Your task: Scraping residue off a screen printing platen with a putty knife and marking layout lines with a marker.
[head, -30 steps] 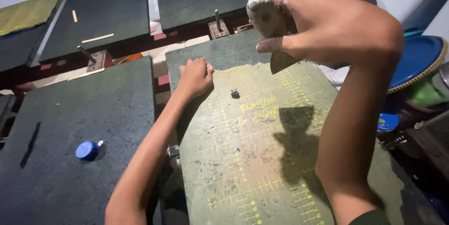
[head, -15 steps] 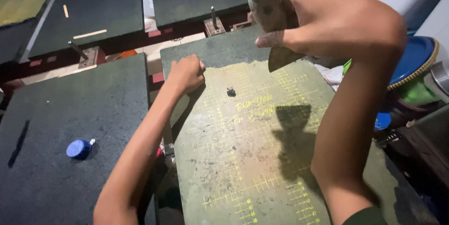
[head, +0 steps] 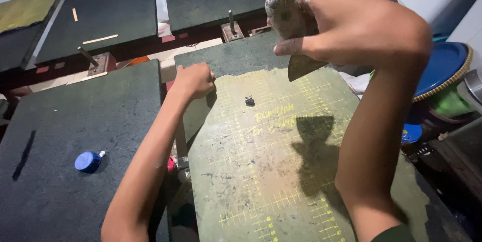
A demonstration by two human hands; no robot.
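My right hand [head: 351, 26] is raised above the far part of a worn green board [head: 271, 171] with yellow grid lines. It is closed around a paint-stained handle [head: 282, 11] of a scraper whose dark blade [head: 301, 67] points down near the board's far edge. My left hand [head: 193, 78] is a closed fist that rests at the board's far left corner. A small dark blob [head: 249, 101] lies on the board between the two hands.
Dark flat tables [head: 75, 141] stand to the left and beyond [head: 115, 11]. A small blue bottle [head: 88, 161] lies on the left table. Wooden sticks [head: 100, 39] lie on a far table. A blue round tray [head: 442, 68] and containers crowd the right side.
My view has shifted slightly. Both hands keep their places, the right one still up with the scraper, the left fist still at the board's corner.
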